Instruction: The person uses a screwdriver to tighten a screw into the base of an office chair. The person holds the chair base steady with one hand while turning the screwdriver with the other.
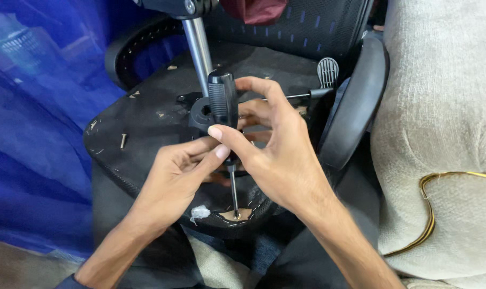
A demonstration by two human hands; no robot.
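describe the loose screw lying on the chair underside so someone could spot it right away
Start at the upturned black chair seat that fills the middle of the view, with its silver gas column sticking up. Go to its left part, left of the left hand. The loose screw lies there alone, a short pale metal pin, unlike the scattered tan scraps nearby.

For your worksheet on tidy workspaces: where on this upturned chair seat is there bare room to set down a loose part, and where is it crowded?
Free: the black seat underside between the loose screw and the metal post. Crowded: around the screwdriver, where the left hand and right hand meet.
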